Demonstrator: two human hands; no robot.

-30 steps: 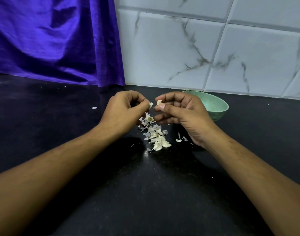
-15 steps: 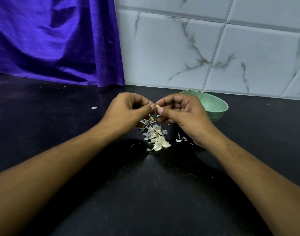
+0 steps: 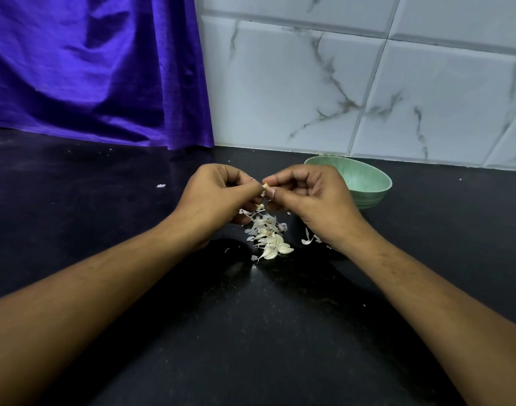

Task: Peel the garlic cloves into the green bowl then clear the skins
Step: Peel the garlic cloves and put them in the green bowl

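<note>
The tabletop (image 3: pixel 251 332) is black polished stone, faintly speckled and glossy enough to catch a glint of light; behind it rises a wall of pale marble-veined tiles (image 3: pixel 339 83), and to the left hangs a purple cloth (image 3: pixel 89 68) with a satin sheen and soft folds. Both hands meet above the stone. The left hand (image 3: pixel 218 197) has its fingers (image 3: pixel 248 190) curled in, thumb and forefinger pinching one end of a small pale garlic clove (image 3: pixel 265 187); the right hand (image 3: pixel 312 197) is curled likewise, thumb and forefinger tips nipping the other end of the clove. Just below them lies a heap of cloves and skins (image 3: pixel 268 235), creamy, pointed and papery; a few loose skins (image 3: pixel 308 240) curl beside the right wrist, and one white fleck (image 3: pixel 160 186) sits well off to the left. The green bowl (image 3: pixel 368 183), round, smooth and matte, stands just behind the right hand near the wall; I cannot tell what is in it.
</note>
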